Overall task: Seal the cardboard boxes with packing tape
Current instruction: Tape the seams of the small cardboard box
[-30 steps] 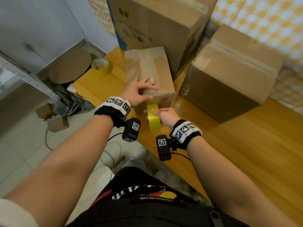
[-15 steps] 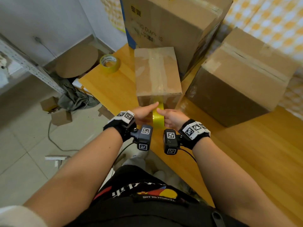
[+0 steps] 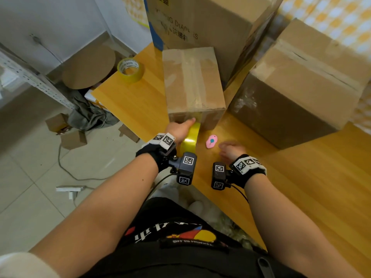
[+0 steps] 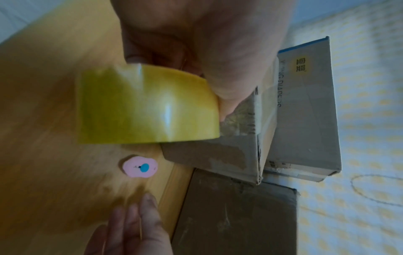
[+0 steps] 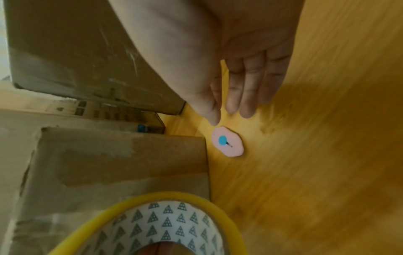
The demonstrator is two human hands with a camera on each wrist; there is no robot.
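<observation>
A small cardboard box point(image 3: 192, 81) with clear tape along its top stands on the wooden table point(image 3: 301, 187). My left hand point(image 3: 179, 130) grips a yellow tape roll point(image 3: 189, 140) at the box's near face, the thumb against that face point(image 4: 229, 103). In the left wrist view the roll point(image 4: 146, 105) fills the middle, next to the box point(image 4: 218, 155). My right hand point(image 3: 230, 150) hovers open, fingers straight point(image 5: 248, 93), just short of a small pink cutter point(image 3: 211, 141) with a blue button point(image 5: 227, 141). The roll's patterned core point(image 5: 165, 227) shows in the right wrist view.
A large printed box point(image 3: 200, 27) stands behind the small one and a big taped box point(image 3: 301, 81) to its right. A second tape roll point(image 3: 130, 70) lies at the table's far left corner. Cardboard scraps, cloth and a cable lie on the tiled floor point(image 3: 30, 177) left of the table.
My right hand let go of the tape roll and moved right toward the pink cutter. My left hand came down from the box top and now holds the roll alone.
</observation>
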